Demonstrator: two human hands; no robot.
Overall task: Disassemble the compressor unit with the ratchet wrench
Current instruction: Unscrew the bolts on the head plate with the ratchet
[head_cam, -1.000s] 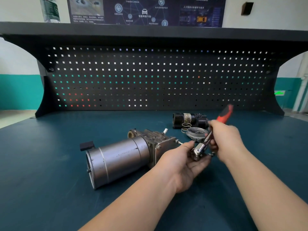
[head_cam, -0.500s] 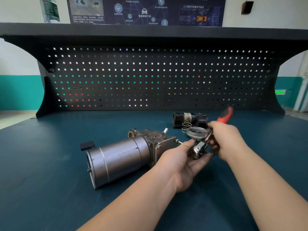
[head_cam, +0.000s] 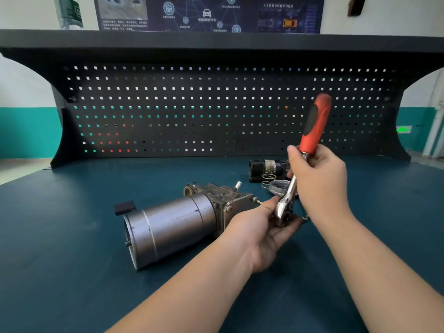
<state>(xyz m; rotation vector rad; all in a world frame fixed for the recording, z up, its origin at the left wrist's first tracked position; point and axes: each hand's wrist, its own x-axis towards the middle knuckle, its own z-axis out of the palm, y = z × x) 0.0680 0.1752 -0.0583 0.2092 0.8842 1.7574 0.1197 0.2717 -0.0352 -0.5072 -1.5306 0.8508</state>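
The compressor unit (head_cam: 182,219) is lying on its side on the dark teal workbench (head_cam: 72,236), a little left of the middle, with its round silver motor can pointing toward the near left and its cast grey head block pointing away to the right. A small black connector block (head_cam: 124,207) is sticking out at the can's far left edge, and a short metal nipple (head_cam: 237,185) is standing up from the head block. The left hand (head_cam: 262,234) is lying palm up just beside the head block, its fingers curling round the chrome head of the ratchet wrench (head_cam: 302,164) and cupping it from below; whether a small part is sitting under the wrench head cannot be told. The right hand (head_cam: 317,181) is gripping the wrench where the chrome shank meets the red and black handle, with the thumb pointing up along it, and the handle is rising steeply above the hand against the black pegboard (head_cam: 216,111). Behind the hands, farther back on the bench, a black cylindrical part (head_cam: 266,169) is lying on its side, with a coil spring (head_cam: 268,180) and a flat metal ring (head_cam: 278,187) resting just in front of it. A dark poster (head_cam: 206,13) with diagrams is hanging on the wall above the bench's top shelf.
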